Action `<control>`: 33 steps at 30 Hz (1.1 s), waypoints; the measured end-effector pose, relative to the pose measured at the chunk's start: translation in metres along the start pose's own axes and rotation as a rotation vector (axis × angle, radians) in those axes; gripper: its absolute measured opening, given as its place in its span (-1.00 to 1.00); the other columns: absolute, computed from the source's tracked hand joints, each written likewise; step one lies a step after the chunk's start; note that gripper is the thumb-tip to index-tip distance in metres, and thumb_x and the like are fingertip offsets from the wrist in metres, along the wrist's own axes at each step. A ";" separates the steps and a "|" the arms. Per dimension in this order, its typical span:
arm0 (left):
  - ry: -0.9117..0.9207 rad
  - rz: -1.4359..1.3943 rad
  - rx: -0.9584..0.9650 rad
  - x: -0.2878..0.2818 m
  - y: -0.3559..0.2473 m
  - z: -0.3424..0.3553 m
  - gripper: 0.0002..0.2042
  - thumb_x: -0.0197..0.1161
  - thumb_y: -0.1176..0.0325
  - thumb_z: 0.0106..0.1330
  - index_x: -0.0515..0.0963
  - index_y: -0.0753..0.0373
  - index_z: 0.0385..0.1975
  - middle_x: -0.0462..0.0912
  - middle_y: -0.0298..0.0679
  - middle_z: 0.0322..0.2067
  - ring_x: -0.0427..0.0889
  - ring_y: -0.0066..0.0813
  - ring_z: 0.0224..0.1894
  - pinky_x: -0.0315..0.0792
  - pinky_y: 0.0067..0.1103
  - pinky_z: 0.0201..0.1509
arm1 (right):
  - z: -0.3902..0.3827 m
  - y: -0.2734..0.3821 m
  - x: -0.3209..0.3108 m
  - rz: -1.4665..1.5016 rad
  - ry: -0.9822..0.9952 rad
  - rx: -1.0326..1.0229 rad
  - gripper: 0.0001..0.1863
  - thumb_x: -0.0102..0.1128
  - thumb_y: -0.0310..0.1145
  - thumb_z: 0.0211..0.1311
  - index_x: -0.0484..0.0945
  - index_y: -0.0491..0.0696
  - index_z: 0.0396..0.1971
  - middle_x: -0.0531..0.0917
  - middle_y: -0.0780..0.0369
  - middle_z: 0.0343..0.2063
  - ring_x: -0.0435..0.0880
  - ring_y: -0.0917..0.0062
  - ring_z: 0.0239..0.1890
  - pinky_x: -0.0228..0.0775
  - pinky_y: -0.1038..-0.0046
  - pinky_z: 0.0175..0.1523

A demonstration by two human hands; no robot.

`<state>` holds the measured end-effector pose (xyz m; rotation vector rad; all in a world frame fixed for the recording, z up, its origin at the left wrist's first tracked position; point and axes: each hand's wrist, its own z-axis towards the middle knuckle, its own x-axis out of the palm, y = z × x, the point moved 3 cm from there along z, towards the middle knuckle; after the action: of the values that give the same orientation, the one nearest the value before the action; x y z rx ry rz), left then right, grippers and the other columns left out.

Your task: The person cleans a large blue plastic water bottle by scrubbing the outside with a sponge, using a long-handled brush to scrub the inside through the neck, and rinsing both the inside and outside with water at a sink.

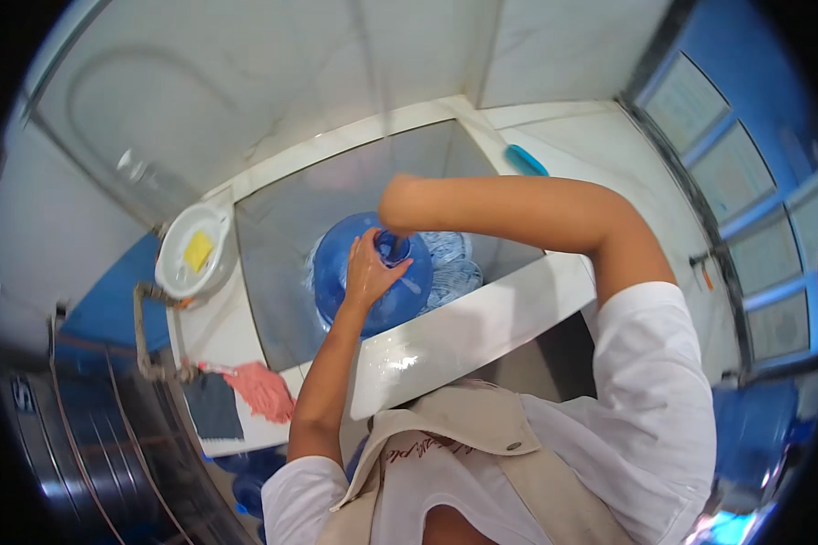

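A large translucent blue water jug [336, 295] stands in a grey sink basin [277, 227], its mouth facing up. My left hand [370, 272] is wrapped round the jug's neck, thumb on one side and fingers on the other. Directly above the mouth is my right hand [406, 202], closed like a fist with its fingers hidden from this angle. Below it a dark, narrow piece shows inside the neck, too unclear to name. Bunched pale blue-white cloth or ribbed material [454, 268] lies in the basin beside the jug.
A white bowl [168, 263] with a yellow sponge [198, 251] sits at the left, near a pipe [141, 331]. Pink gloves or cloth [262, 391] lie on the left ledge. A turquoise brush-like object [525, 161] rests on the right ledge. The white front rim [463, 341] borders the basin.
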<state>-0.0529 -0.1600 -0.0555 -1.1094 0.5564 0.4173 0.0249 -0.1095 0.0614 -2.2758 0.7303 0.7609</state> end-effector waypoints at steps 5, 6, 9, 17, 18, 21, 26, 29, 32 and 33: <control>0.129 -0.208 0.008 0.024 -0.004 0.010 -0.47 0.29 0.36 -0.19 0.29 0.31 -0.14 0.46 -0.02 -0.24 0.45 -0.11 -0.15 0.31 -0.42 -0.08 | 0.010 -0.009 0.046 0.296 0.112 -0.112 -0.72 0.15 -0.09 -0.12 0.58 0.01 -0.49 0.59 0.20 -0.61 0.57 0.34 -0.52 0.38 0.30 -0.44; 0.178 -0.224 0.032 0.029 -0.011 0.011 -0.47 0.29 0.36 -0.19 0.29 0.31 -0.14 0.46 -0.02 -0.24 0.45 -0.11 -0.14 0.31 -0.43 -0.08 | 0.002 -0.013 0.054 0.287 0.006 -0.149 -0.72 0.13 -0.10 -0.10 0.58 0.00 -0.49 0.59 0.18 -0.59 0.57 0.30 -0.51 0.39 0.30 -0.43; 0.303 -0.167 0.158 0.017 -0.029 0.021 -0.46 0.29 0.36 -0.21 0.29 0.31 -0.14 0.45 -0.02 -0.23 0.43 -0.10 -0.12 0.32 -0.43 -0.07 | -0.046 -0.022 0.059 0.300 -0.258 -0.151 -0.72 0.08 -0.12 -0.05 0.57 0.00 -0.44 0.59 0.15 -0.52 0.56 0.23 -0.46 0.38 0.28 -0.37; 0.606 0.037 0.709 -0.021 -0.167 0.021 -0.55 0.30 0.40 -0.26 0.32 0.27 -0.29 0.45 -0.08 -0.37 0.44 -0.11 -0.25 0.35 -0.37 -0.22 | -0.240 0.021 0.131 0.708 -0.876 0.408 -0.73 -0.10 -0.15 0.16 0.43 -0.05 -0.38 0.55 0.15 -0.55 0.53 0.27 -0.55 0.35 0.30 -0.49; 0.662 0.059 0.780 -0.019 -0.179 0.015 -0.55 0.31 0.41 -0.27 0.30 0.26 -0.31 0.45 -0.10 -0.41 0.45 -0.12 -0.28 0.35 -0.36 -0.26 | -0.255 0.039 0.125 0.624 -0.716 0.533 -0.74 -0.11 -0.20 0.17 0.41 -0.10 -0.39 0.54 0.12 -0.54 0.53 0.25 -0.57 0.36 0.31 -0.48; 0.741 0.040 0.900 -0.019 -0.207 -0.010 -0.52 0.34 0.38 -0.28 0.28 0.26 -0.30 0.43 -0.11 -0.43 0.44 -0.11 -0.29 0.34 -0.36 -0.27 | -0.285 0.060 0.115 0.696 -0.586 0.468 -0.74 -0.04 -0.20 0.12 0.41 -0.12 -0.40 0.53 0.11 -0.59 0.52 0.23 -0.58 0.36 0.30 -0.46; 0.817 0.127 0.992 -0.005 -0.237 -0.052 -0.51 0.35 0.36 -0.27 0.26 0.26 -0.31 0.43 -0.10 -0.45 0.46 -0.11 -0.33 0.36 -0.35 -0.32 | -0.333 0.069 0.153 1.022 -0.620 0.451 -0.72 0.04 -0.19 0.08 0.47 -0.13 -0.40 0.53 0.08 -0.61 0.51 0.24 -0.58 0.30 0.34 -0.48; 0.785 0.164 1.048 0.004 -0.254 -0.074 -0.51 0.34 0.33 -0.26 0.26 0.26 -0.31 0.43 -0.10 -0.47 0.47 -0.09 -0.37 0.37 -0.35 -0.35 | -0.350 0.111 0.199 1.200 -0.787 0.592 -0.72 0.06 -0.20 0.08 0.48 -0.13 -0.37 0.53 0.07 -0.60 0.50 0.24 -0.57 0.28 0.37 -0.49; 0.755 0.156 1.074 0.010 -0.274 -0.090 -0.51 0.34 0.32 -0.26 0.26 0.26 -0.30 0.43 -0.12 -0.47 0.48 -0.10 -0.37 0.37 -0.36 -0.36 | -0.369 0.133 0.219 1.253 -0.874 0.727 -0.73 0.04 -0.22 0.09 0.47 -0.13 -0.35 0.53 0.08 -0.59 0.51 0.26 -0.57 0.29 0.39 -0.49; 0.765 0.191 1.075 0.016 -0.282 -0.099 -0.50 0.34 0.33 -0.26 0.26 0.25 -0.29 0.43 -0.12 -0.47 0.47 -0.10 -0.36 0.37 -0.36 -0.36 | -0.376 0.138 0.220 1.223 -0.845 0.752 -0.75 0.03 -0.25 0.09 0.47 -0.14 -0.37 0.54 0.08 -0.59 0.52 0.27 -0.57 0.30 0.40 -0.49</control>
<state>0.1008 -0.3610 0.1039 -0.1216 1.3600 -0.1934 0.2062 -0.5268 0.1031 -0.5389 1.5709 1.4728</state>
